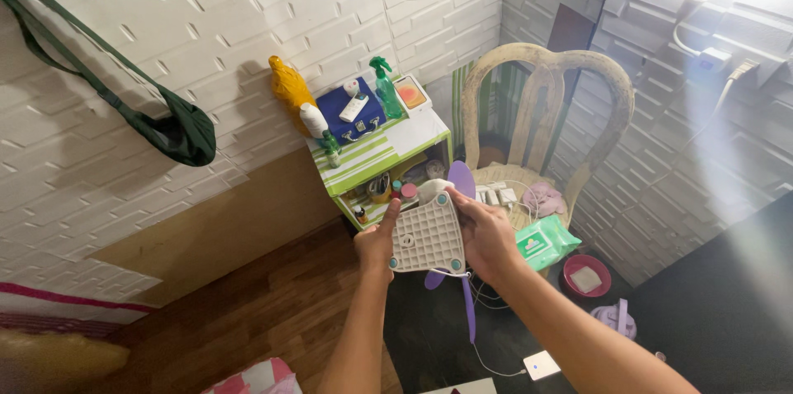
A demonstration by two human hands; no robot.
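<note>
While both hands grip it at chest height above the dark floor, the white gridded fan base (427, 237) faces up: left hand (377, 245) clasps its left edge, right hand (486, 237) its right edge; a firmer regrip seems needed before turning it.

Shelf unit top (417, 134): blue case (351, 113), white bottle (313, 120), green spray bottle (385, 88), small green bottle (331, 149).
Chair seat (520, 175): pink cloth (545, 196), small white boxes (496, 194).
Floor (248, 311): red bowl (586, 275) by the chair, white charger (541, 365) at the near edge.
</note>
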